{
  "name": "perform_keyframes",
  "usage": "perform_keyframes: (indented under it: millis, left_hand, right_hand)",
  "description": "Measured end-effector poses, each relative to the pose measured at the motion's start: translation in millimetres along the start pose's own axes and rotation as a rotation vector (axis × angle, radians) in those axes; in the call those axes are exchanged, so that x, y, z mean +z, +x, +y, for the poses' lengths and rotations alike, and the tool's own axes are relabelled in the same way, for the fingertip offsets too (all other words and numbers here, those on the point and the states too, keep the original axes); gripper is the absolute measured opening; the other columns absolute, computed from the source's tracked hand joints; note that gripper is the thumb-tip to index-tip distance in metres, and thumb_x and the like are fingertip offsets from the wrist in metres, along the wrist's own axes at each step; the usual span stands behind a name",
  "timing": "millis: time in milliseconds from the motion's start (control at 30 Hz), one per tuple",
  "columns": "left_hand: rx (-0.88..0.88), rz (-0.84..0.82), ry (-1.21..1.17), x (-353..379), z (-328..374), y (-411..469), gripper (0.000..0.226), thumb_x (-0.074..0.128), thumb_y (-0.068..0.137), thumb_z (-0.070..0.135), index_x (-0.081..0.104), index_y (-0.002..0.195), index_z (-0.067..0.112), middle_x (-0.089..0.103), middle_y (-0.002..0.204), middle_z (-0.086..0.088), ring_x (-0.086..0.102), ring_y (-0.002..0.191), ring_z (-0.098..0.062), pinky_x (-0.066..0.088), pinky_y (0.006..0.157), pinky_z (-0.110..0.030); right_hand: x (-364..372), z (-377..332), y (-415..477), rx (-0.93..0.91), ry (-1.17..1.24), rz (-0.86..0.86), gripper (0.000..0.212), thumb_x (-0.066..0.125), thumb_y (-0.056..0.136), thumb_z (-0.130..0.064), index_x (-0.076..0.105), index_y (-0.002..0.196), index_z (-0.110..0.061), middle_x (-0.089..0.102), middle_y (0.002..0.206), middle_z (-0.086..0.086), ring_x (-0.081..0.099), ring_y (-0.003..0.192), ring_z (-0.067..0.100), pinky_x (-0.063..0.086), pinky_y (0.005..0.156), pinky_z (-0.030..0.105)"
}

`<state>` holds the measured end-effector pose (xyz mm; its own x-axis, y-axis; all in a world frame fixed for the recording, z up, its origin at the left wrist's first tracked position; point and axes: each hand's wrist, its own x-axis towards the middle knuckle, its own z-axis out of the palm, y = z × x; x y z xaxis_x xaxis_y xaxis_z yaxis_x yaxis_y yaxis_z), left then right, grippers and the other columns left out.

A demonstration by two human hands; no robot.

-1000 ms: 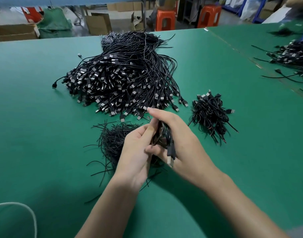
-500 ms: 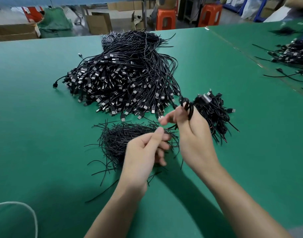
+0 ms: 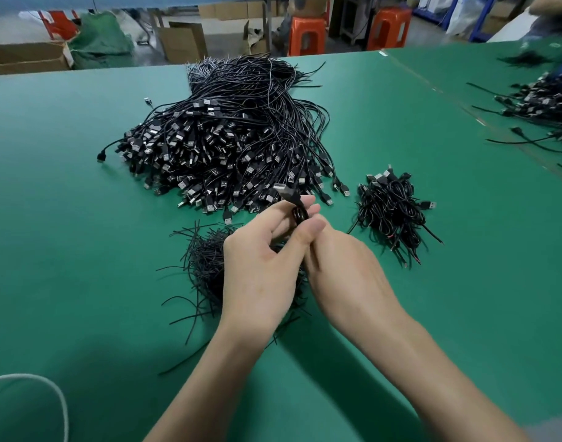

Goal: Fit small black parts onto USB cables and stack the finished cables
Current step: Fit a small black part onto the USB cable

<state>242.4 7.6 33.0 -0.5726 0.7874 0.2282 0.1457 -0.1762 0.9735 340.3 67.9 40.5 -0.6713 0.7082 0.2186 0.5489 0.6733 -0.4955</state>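
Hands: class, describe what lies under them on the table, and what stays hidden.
Under the left hand and right hand, which hold a USB cable, lies a heap of thin black strips on the green table. The hands cover its right part; its extent there is hidden.

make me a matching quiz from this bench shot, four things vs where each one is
Things:
1. big heap of USB cables
2. small stack of coiled cables
3. pile of thin black strips
4. single cable

Places:
a. held between the left hand and right hand
b. beyond both hands, mid green table
c. partly hidden behind the left hand
d. right of the right hand

Pairs: 1-b, 2-d, 3-c, 4-a
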Motion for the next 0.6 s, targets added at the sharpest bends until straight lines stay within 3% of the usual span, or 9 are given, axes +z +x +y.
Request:
perform_keyframes:
  millis: [100,167,200,233,300,433,533,600]
  left_hand:
    - [0.029,0.055,-0.040,-0.2,-3.6,-0.3,0.009,0.074,0.093,0.027,0.079,0.098,0.022,0.080,0.093,0.002,0.074,0.098,-0.011,0.057,0.092,-0.028]
    - [0.024,0.099,-0.081,-0.5,-5.4,1.0,0.011,0.075,0.094,0.024,0.079,0.093,0.014,0.078,0.089,-0.011,0.070,0.090,-0.011,0.059,0.089,-0.036]
    - [0.012,0.109,-0.106,-0.7,-5.8,1.7,0.012,0.075,0.094,0.023,0.078,0.091,0.012,0.077,0.088,-0.014,0.068,0.088,-0.012,0.060,0.089,-0.040]
    - [0.002,0.109,-0.125,-0.9,-5.4,2.3,0.009,0.076,0.093,0.023,0.079,0.092,0.014,0.078,0.088,-0.010,0.068,0.087,-0.012,0.060,0.088,-0.038]
    - [-0.007,0.094,-0.146,-0.4,-5.0,3.3,0.005,0.076,0.093,0.019,0.080,0.096,0.019,0.081,0.091,-0.003,0.073,0.090,-0.011,0.059,0.085,-0.026]
    - [-0.036,0.089,-0.156,1.3,-10.1,5.3,0.008,0.074,0.094,0.017,0.080,0.099,0.018,0.080,0.086,-0.002,0.072,0.079,-0.011,0.058,0.069,-0.023]
    - [-0.039,0.071,-0.196,-0.1,-13.9,6.0,0.012,0.075,0.092,0.020,0.080,0.102,0.017,0.081,0.093,-0.004,0.075,0.092,-0.013,0.058,0.080,-0.020]
    - [-0.045,0.028,-0.234,-3.2,-16.0,7.3,0.019,0.076,0.088,0.030,0.081,0.106,0.025,0.081,0.100,-0.003,0.076,0.100,-0.016,0.060,0.086,-0.027]
  right_hand:
    - [-4.4,-1.9,-2.2,-0.001,0.157,-0.072,0.030,0.024,0.106,-0.043,0.048,0.106,-0.025,0.060,0.078,-0.007,0.058,0.076,0.025,0.048,0.067,0.043]
    - [-7.8,-0.9,-2.5,0.033,0.377,-0.162,0.027,0.033,0.103,-0.042,0.052,0.117,-0.027,0.069,0.100,-0.007,0.063,0.093,0.019,0.052,0.084,0.044]
    - [-9.1,1.0,-2.5,0.047,0.501,-0.202,0.027,0.038,0.102,-0.037,0.052,0.123,-0.030,0.070,0.104,-0.012,0.063,0.096,0.010,0.052,0.086,0.035]
    - [-10.2,3.5,-2.2,0.051,0.617,-0.237,0.026,0.041,0.104,-0.032,0.052,0.127,-0.034,0.070,0.100,-0.022,0.063,0.092,0.002,0.049,0.081,0.020]
    - [-10.4,9.1,-1.6,0.044,0.700,-0.258,0.025,0.043,0.109,-0.025,0.054,0.129,-0.036,0.061,0.076,-0.038,0.059,0.074,-0.012,0.042,0.065,0.006]
    - [-3.6,10.8,-0.4,0.071,0.622,-0.199,0.015,0.043,0.108,-0.030,0.057,0.105,-0.027,0.054,0.063,-0.021,0.045,0.057,0.000,0.037,0.060,0.022]
    - [-2.5,10.6,0.3,0.104,0.605,-0.188,0.021,0.042,0.108,-0.031,0.054,0.096,-0.019,0.046,0.060,-0.015,0.038,0.055,0.005,0.033,0.057,0.025]
    - [-4.0,11.3,0.6,0.161,0.801,-0.243,0.029,0.039,0.110,-0.028,0.045,0.085,-0.014,0.038,0.058,-0.014,0.031,0.051,0.006,0.028,0.051,0.022]
